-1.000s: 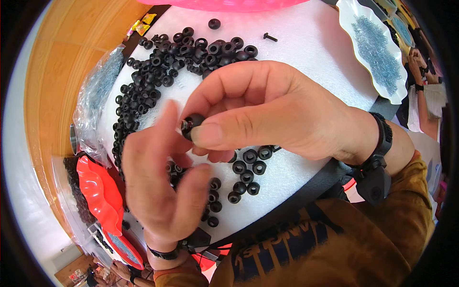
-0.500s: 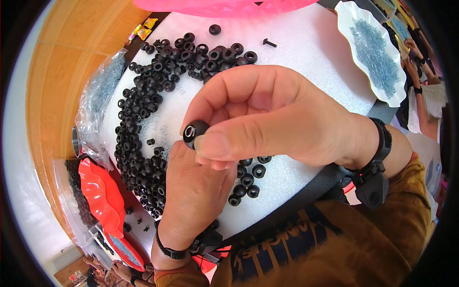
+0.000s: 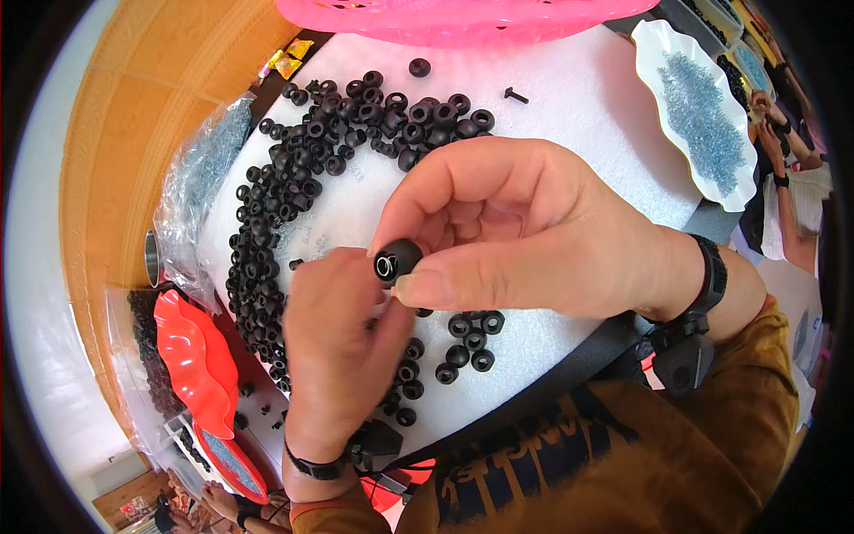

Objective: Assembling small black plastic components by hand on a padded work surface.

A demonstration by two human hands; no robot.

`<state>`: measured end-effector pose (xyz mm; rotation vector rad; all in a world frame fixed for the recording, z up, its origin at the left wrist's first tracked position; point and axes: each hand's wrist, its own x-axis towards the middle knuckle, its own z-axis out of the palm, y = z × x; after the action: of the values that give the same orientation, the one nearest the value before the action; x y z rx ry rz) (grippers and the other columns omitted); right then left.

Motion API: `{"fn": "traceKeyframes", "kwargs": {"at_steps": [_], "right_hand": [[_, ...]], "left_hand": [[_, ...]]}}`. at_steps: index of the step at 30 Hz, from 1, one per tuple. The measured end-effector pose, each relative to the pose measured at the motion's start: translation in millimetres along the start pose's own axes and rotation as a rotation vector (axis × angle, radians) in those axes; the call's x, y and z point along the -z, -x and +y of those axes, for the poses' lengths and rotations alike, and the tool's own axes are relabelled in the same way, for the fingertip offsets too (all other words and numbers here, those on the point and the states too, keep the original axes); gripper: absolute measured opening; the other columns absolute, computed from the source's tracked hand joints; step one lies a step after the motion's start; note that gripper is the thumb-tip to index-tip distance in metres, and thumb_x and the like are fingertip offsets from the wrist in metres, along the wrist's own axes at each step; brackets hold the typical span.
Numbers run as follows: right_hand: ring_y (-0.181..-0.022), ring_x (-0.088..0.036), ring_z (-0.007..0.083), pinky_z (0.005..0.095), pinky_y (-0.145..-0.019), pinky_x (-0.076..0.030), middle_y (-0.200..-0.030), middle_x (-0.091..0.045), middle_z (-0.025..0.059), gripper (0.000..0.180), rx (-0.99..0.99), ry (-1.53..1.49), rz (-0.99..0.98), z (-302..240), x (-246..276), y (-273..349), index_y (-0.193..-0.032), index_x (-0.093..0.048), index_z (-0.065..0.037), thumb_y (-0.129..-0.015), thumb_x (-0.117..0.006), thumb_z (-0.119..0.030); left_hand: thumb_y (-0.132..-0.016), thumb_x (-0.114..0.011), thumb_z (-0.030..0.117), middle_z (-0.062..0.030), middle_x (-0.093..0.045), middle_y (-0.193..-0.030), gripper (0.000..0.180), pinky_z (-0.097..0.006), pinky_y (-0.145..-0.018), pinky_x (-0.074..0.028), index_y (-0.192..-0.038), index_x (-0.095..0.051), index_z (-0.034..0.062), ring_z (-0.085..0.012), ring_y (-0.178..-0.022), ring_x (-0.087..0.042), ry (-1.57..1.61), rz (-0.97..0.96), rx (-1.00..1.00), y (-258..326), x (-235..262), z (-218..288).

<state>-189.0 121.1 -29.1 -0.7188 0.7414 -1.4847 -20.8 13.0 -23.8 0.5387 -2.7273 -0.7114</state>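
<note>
Grommet (image 3: 397, 259) between right-hand fingers (image 3: 445, 287)

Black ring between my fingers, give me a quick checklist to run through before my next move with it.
1. Black ring pinched by right hand: ok.
2. Left hand close under the ring: ok.
3. Ring's hole facing the camera: ok.
4. Something seated inside the hole: cannot tell.
5. Loose rings within reach on the white mat: ok.
6. White dish of small metal parts nearby: ok.
</note>
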Motion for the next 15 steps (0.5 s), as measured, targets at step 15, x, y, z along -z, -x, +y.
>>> {"fn": "traceKeyframes", "kwargs": {"at_steps": [15], "right_hand": [[-0.081,-0.054,0.0064,0.0215,-0.074,-0.045,-0.089,-0.06,0.0009,0.022,0.056,0.249,-0.001,5.7,-1.9,1.7,-0.104,-0.059,0.001,-0.084,-0.065,-0.006]], "left_hand": [[-0.084,-0.067,0.02,-0.0044,-0.058,-0.084,0.027,-0.019,-0.058,-0.039,-0.095,-0.06,-0.0038,-0.0079,-0.065,-0.049,0.644,0.338,0.188,1.8,12.2,16.1]]}}
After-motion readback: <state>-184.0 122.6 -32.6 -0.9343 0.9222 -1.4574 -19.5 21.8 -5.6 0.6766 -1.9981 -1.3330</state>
